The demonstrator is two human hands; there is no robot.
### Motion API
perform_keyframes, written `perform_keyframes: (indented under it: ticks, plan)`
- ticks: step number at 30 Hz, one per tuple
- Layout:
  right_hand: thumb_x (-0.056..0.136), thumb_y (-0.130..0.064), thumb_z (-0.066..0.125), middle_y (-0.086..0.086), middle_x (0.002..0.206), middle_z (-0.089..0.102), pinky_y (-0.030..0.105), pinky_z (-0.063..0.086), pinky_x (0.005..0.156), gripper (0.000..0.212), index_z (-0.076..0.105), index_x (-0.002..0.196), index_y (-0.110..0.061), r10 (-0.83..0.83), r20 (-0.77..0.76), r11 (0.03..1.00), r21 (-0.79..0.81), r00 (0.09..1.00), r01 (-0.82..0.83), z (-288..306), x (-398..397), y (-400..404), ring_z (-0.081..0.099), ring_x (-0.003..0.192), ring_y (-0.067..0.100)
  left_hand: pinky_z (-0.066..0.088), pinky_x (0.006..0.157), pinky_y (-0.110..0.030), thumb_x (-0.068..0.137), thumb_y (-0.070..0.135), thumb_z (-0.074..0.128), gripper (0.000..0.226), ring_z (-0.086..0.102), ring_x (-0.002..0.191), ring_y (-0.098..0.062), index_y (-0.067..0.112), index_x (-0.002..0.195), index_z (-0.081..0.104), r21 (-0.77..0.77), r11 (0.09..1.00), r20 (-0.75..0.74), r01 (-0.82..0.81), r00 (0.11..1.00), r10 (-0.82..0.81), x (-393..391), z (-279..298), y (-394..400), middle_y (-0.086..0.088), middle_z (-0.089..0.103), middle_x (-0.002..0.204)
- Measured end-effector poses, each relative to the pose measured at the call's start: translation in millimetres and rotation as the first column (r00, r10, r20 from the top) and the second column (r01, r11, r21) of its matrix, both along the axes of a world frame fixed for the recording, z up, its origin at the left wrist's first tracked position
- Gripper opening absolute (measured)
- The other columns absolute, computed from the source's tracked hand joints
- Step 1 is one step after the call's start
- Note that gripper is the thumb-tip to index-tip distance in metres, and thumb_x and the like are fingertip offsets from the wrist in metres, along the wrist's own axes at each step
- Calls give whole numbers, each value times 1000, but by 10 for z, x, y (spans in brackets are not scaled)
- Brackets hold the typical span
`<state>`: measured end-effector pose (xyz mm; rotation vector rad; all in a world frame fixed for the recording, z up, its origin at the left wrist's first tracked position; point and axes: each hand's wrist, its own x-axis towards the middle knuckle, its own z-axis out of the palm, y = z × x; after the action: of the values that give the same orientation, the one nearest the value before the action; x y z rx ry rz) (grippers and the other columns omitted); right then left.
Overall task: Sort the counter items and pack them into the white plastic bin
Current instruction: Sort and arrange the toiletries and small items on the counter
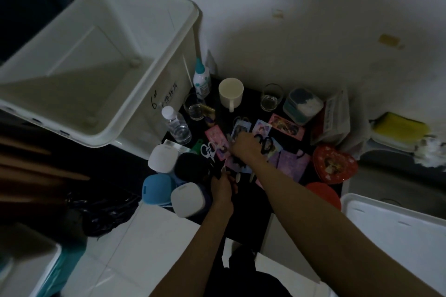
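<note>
The white plastic bin [154,79] stands empty at the upper left, beside the black counter [243,210]. Photo cards [286,126] lie spread across the middle of the counter. My right hand [245,146] reaches over them, its fingers curled on one photo card [239,128], with black scissors [266,144] just to its right. My left hand [222,189] is nearer the front edge and grips small white pieces [237,177] that stick out past its fingers. White-handled scissors [207,150] lie left of the cards. The light is dim.
A cream mug [230,91], two glasses [271,96], a water bottle [175,125], a glue bottle [201,79] and a cotton-pad box [303,106] line the back. White and blue cases [161,159] crowd the left, a red heart tin [334,164] the right. A second white bin [395,231] stands lower right.
</note>
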<state>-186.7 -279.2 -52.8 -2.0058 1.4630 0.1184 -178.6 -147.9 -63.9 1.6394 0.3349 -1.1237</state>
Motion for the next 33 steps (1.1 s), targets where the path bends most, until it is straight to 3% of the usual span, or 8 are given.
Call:
perform_keyframes:
  ticks: [4,10,15,18,23,26,29,33]
  plan:
    - [96,-39,52,1,58,42,22,26,44,46,41,59,-14,-50,91,998,30,995,47,71,-172,-216,39,49,13,35,40,-23,100,16,46,16,40,46,-15,8,91,56,-23,999,17,28,999,-28,-39,51,-3,-5,50,60]
    - [89,-28,68,6,72,71,29,57,65,17,71,80,-14,-134,342,989,97,930,108,510,-719,-269,66,64,16,40,45,-25,99,21,49,18,50,48,-15,7,91,58,-90,993,-21,79,996,-81,-31,88,-30,-5,56,65]
    - [84,-38,74,-2,85,72,15,51,66,24,74,96,-17,58,318,978,171,946,-117,533,-942,112,65,72,2,52,58,-31,92,56,54,52,68,68,-24,6,99,66,-198,979,-136,52,988,-80,-102,115,-164,-9,72,81]
    - [87,-35,71,-6,83,71,10,43,59,21,74,93,-15,91,372,972,168,924,-163,480,-1025,250,63,69,-4,55,68,-33,95,38,60,31,70,89,-25,13,112,67,-244,968,-121,60,988,-91,-171,132,-118,-7,74,97]
    - [91,-28,67,4,89,74,28,56,69,20,73,98,-10,-9,346,991,126,938,-37,448,-1144,202,68,78,13,51,50,-25,102,18,49,9,57,57,-14,12,102,56,-213,971,-80,112,988,-132,-190,122,1,-3,58,76]
    - [94,-25,63,6,93,75,30,56,75,21,73,101,-9,-10,299,995,100,954,-21,421,-1066,103,69,81,16,34,38,-22,102,15,47,17,39,40,-11,12,86,51,-164,980,-112,115,985,-134,-190,64,40,-1,43,60]
    - [94,-27,62,6,95,74,21,51,67,24,74,102,-9,81,280,992,69,957,-104,376,-766,19,68,85,17,23,33,-18,101,17,48,25,28,34,-7,12,77,51,-95,991,-160,96,981,-110,-179,17,113,2,37,55]
    - [88,-27,68,16,92,70,32,53,69,30,69,96,3,100,227,993,43,969,-112,201,-413,-84,67,87,27,22,32,-17,100,27,52,33,26,34,-7,13,70,51,-46,997,-153,66,985,-73,-144,28,206,1,38,54]
